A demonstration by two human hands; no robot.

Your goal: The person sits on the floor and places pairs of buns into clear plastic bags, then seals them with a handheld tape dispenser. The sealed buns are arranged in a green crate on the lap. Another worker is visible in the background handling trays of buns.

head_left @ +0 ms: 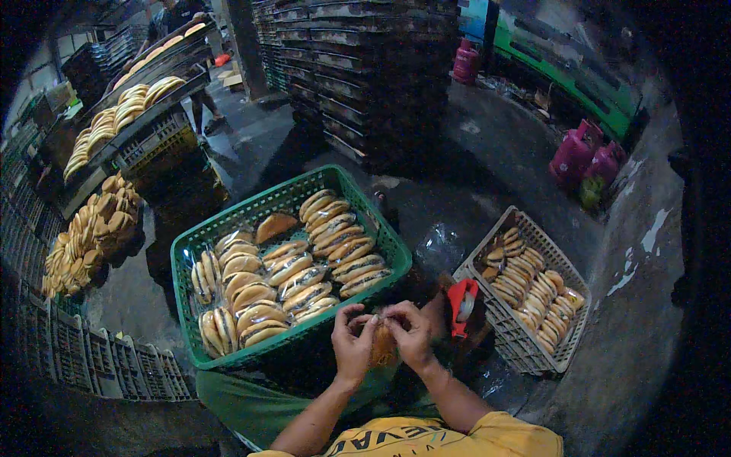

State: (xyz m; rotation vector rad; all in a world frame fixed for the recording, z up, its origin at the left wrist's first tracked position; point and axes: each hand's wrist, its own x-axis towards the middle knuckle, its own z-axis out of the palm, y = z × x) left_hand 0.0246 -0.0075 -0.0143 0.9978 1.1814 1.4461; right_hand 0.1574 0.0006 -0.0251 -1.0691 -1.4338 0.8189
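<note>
Ahead and left of your grip, a green basket [377, 221] holds filled buns [263, 314]. Right of it, a grey crate [509, 329] holds more. Your left hand [354, 343] and right hand [412, 335] are closed at the fingertips; beside them sits a red tape dispenser [458, 324]. Both pinch one bun [384, 352], positioned below your thumbs.

At far centre, a tall stack of dark trays [362, 76] is being borne by the floor [263, 145]. At far right, pink gas cylinders [575, 156] are being kept near a green panel [560, 76]. At far left, a person [172, 18] is being partly hidden by a long tray [181, 55].
</note>
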